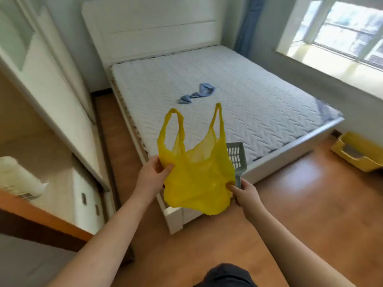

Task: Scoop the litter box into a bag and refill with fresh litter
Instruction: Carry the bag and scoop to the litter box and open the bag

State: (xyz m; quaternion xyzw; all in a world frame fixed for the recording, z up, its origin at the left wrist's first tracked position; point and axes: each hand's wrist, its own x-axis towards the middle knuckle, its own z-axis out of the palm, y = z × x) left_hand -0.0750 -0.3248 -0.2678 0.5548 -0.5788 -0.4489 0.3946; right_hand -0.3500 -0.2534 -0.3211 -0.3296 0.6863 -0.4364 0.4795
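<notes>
Left hand (154, 175) pinches the yellow bag (196, 172) by its left edge, right hand (244, 193) grips bag plus scoop (236, 160). Litter box (356, 152) sits far right on the floor past the bed's (207, 79) foot corner, so right hand's nearer.

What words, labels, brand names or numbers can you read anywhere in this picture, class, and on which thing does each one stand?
None can be read. The yellow bag, grey scoop and yellow litter box show no print, and the white pack on the shelf at left is too blurred to tell.
</notes>
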